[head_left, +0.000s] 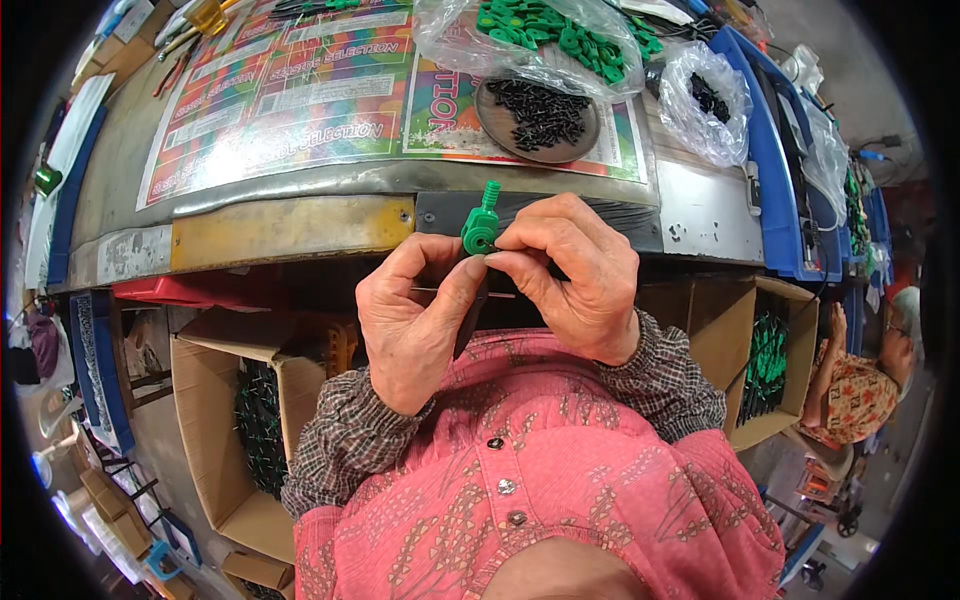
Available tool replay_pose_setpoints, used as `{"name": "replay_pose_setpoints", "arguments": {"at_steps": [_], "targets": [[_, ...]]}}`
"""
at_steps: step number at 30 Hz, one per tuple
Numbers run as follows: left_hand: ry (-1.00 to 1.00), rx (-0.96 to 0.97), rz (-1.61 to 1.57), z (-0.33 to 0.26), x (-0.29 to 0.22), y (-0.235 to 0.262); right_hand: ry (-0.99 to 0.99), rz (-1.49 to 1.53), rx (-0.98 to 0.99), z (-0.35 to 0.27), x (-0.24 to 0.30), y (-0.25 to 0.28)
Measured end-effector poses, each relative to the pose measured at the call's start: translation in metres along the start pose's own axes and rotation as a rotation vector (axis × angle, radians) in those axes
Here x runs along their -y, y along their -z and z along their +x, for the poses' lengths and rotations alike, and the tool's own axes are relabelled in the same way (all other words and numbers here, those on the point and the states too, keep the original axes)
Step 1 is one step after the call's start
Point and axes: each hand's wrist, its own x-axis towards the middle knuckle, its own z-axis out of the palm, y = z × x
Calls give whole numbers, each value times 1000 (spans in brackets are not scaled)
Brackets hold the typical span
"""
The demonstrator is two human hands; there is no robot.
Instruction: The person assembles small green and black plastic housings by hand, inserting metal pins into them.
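Observation:
Between my hands, in front of the bench edge, is a green plastic fitting (pixel 480 228) with a round, holed body and a threaded stem pointing up. My left hand (pixel 412 312) grips its lower left side between thumb and fingers. My right hand (pixel 575 262) is closed in a pinch against the round body, by its hole. A dark speck shows at those fingertips, too small to name. Under the left thumb a dark, narrow strip (pixel 470 322) hangs down, its upper end hidden by the hand.
On the bench lie a round dish (pixel 492 118) of small black parts, a clear bag of green pieces (pixel 575 42) and another bag with black parts (pixel 708 100). A blue bin (pixel 765 170) stands right. Cardboard boxes (pixel 205 430) flank my lap. Another person (pixel 862 395) sits far right.

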Motion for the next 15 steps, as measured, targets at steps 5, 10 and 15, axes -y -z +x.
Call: {"name": "replay_pose_setpoints", "arguments": {"at_steps": [5,10,15], "targets": [[-33,-24,31,-2,2,1,3,-14,8,-2,0,-2],[-64,-118,212,-3,3,0,8,-31,11,-2,0,-3],[-263,-178,412,-1,9,-1,-12,-41,23,-2,2,-3]]}}
